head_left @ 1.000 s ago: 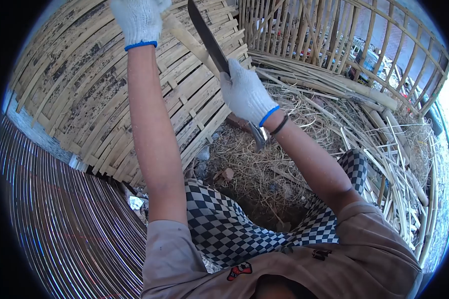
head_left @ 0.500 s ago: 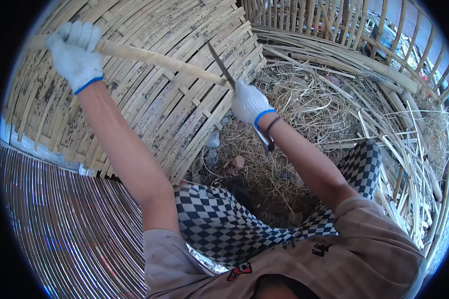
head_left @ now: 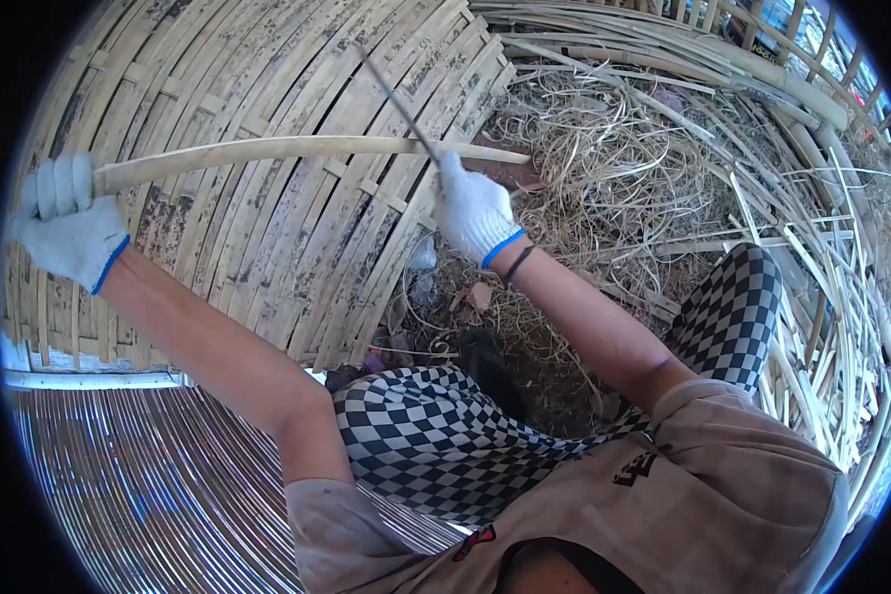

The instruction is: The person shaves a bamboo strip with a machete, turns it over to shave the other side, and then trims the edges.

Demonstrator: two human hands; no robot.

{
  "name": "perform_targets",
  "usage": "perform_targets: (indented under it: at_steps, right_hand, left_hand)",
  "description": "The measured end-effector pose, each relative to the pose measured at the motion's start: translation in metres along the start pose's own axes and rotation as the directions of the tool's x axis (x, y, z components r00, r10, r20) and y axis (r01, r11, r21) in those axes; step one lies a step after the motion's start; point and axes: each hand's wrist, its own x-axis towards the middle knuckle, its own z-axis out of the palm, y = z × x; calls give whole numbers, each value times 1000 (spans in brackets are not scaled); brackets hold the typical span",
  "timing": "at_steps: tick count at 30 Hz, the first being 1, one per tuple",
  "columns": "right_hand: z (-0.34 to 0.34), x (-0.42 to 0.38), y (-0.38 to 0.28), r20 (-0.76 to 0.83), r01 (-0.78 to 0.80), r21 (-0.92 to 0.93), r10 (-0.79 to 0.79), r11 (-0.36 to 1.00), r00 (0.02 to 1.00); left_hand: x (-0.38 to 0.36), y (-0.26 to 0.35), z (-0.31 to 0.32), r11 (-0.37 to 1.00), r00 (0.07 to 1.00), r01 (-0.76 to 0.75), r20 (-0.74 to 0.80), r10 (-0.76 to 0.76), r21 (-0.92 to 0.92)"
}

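Note:
Both hands wear white knit gloves with blue cuffs. My left hand (head_left: 69, 213) is wrapped round one end of a long pale bamboo strip (head_left: 267, 148), out at the far left. The strip runs across to the right, its tip beyond my other hand. My right hand (head_left: 473, 206) is closed round a knife, whose thin dark blade (head_left: 394, 97) points up and to the left. Near my right fingers the blade crosses the strip and seems to touch it. The knife's handle is hidden inside the glove.
A woven bamboo panel (head_left: 257, 228) lies behind the strip. Curly shavings (head_left: 604, 168) cover the ground at the right, with split bamboo strips (head_left: 812, 327) beyond them. A bamboo fence (head_left: 762, 40) stands at the back right. A slatted surface (head_left: 158, 475) fills the lower left.
My left hand has moved down and left with the bamboo strip, which now lies more level. The strip's right tip now shows past my right hand. The knife has shifted slightly left.

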Motion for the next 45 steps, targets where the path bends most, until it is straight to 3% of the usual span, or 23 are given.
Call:
perform_targets:
  at_steps: [2,3,7,10,11,13,15,16,18,20,24,26,29,30,33,36,37,38,42,43,45]
  right_hand:
    - [35,27,47,-46,-130,27,131,991,990]
    - [31,35,54,8,-128,53,128,990,992]
    - [-3,4,28,52,87,6,-87,996,995]
    - [24,19,56,11,-38,57,37,998,999]
    - [40,37,79,-7,-177,61,177,982,984]
    - [22,52,86,91,-118,-13,119,993,989]
    - [8,30,73,69,-39,-13,40,999,997]
    - [8,22,65,32,33,-3,-32,999,999]
    - [12,20,59,31,-26,61,25,998,999]
    - [25,39,57,12,-34,67,33,997,999]
    - [24,50,33,-14,69,19,-68,997,998]
    - [20,39,39,49,11,5,-11,1000,999]
    - [53,42,80,30,-86,-49,87,995,996]
    - [49,42,80,28,-49,-65,51,997,998]
    - [39,35,78,9,52,-88,-52,995,999]
    - [40,37,94,75,-56,-96,63,994,995]
    - [72,56,128,-58,-112,-76,108,991,992]
    - [73,68,141,-21,-215,-126,214,968,977]
    - [46,44,133,35,-6,-159,11,987,999]
    - [41,41,127,72,-107,-111,115,988,991]
    - [78,64,175,-1,-190,-93,191,977,982]
  left_hand:
    - [0,-2,-12,999,1000,-2,15,3,-42]
    - [0,-3,-17,999,1000,-9,-5,8,-40]
    - [0,2,-17,994,999,48,2,-48,-101]
    - [0,3,-8,996,1000,14,12,-13,-93]
    - [-2,5,-13,998,1000,2,-18,-3,-60]
    - [-2,0,-25,999,997,-39,-61,39,-14]
    - [5,7,-23,990,996,57,69,-48,-132]
    - [4,5,-14,1000,1000,-3,3,3,15]
    - [1,2,3,943,986,-59,-130,107,326]
    - [6,7,-25,995,1000,23,21,-21,-95]
    - [-10,-6,-67,990,996,37,81,-26,-140]
    - [-23,-6,-70,971,997,62,50,-52,-230]
    - [-30,-7,-69,983,974,-36,-214,75,180]
    - [-31,-12,-66,953,946,-48,-292,139,300]
    - [-33,-11,-73,960,996,82,36,-75,-269]
    - [-23,0,-80,994,999,26,-29,-29,-104]
    - [-23,-2,-74,990,999,37,-12,-39,-136]
    - [-26,3,-76,990,998,54,-11,-56,-134]
    - [-15,0,-74,978,996,86,24,-83,-192]
    - [-14,3,-70,974,995,99,29,-95,-204]
    - [-12,9,-74,978,995,92,-26,-99,-186]
